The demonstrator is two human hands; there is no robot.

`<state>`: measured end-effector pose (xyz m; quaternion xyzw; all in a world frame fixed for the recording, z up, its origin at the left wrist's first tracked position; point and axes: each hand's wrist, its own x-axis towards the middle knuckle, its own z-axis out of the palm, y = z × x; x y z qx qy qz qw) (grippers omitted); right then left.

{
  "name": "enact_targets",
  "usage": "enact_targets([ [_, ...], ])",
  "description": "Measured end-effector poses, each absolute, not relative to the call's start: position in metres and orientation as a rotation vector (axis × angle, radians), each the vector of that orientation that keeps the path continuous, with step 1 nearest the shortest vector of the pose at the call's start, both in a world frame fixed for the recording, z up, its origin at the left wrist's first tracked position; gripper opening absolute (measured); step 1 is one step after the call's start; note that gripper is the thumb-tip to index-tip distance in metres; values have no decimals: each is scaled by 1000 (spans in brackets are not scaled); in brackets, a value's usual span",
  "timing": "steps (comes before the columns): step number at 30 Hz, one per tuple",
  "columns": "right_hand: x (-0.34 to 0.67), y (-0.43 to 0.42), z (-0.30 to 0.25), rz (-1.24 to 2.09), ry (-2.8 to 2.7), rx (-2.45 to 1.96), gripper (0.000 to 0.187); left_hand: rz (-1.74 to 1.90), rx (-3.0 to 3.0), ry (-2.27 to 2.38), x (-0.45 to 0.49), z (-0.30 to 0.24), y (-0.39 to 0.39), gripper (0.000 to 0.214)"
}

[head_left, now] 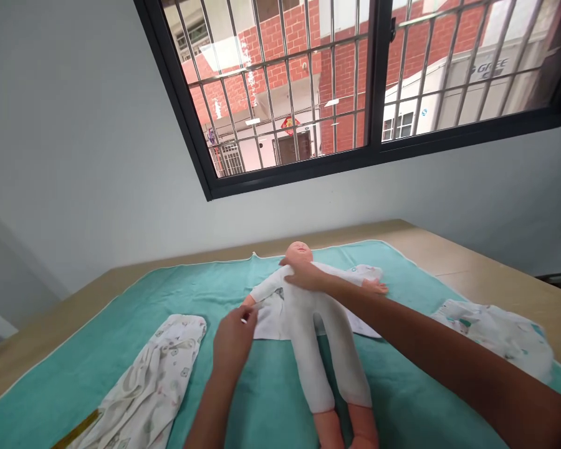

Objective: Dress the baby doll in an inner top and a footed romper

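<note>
A baby doll (302, 312) with a white cloth body and pink head, hands and legs lies on its back, head toward the window. My right hand (306, 275) lies across its chest, thumb and fingers gripping it near the shoulder. Beside the doll's hand at the left is my left hand (236, 333), thumb and forefinger pinched together; what is between them is hidden. Spread under the doll's torso and arms is a white baby shirt (270, 318), partly covered by the doll.
Printed white baby clothing (154, 374) lies folded at the left. A bunched, printed white piece, perhaps a diaper (500, 337), sits at the right. Everything rests on a teal towel (201, 290) over a wooden table (430, 249), below a barred window (280, 81).
</note>
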<state>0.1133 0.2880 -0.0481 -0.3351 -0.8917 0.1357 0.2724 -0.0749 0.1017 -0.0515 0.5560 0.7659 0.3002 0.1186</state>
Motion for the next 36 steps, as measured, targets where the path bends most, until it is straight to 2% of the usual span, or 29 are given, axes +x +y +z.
enact_targets([
  [3, 70, 276, -43, 179, -2745, -787, 54, 802, 1591, 2304, -104, -71, 147, 20],
  [5, 48, 275, -42, 65, -2881, -784, 47, 846, 1598, 2331, -105, -90, 167, 19],
  [7, 32, 279, -44, -17, -2968, -842, 40, 944, 1588, 2383, -96, -106, 175, 25],
  [12, 20, 291, -42, -62, -3070, -961, 40, 1040, 1704, 2564, -79, -130, 172, 48],
  [18, 44, 298, -22, -73, -3113, -1074, 35, 910, 1634, 2677, -84, -126, 176, 34],
  [24, 65, 312, -19, 4, -3184, -1157, 32, 1062, 1505, 2387, -91, -127, 180, 13],
  [30, 76, 316, -20, 135, -3204, -1096, 39, 1400, 1243, 2204, -102, -125, 190, 24],
  [36, 72, 290, -17, 313, -3113, -954, 58, 1693, 1017, 1809, -104, -116, 196, 27],
])
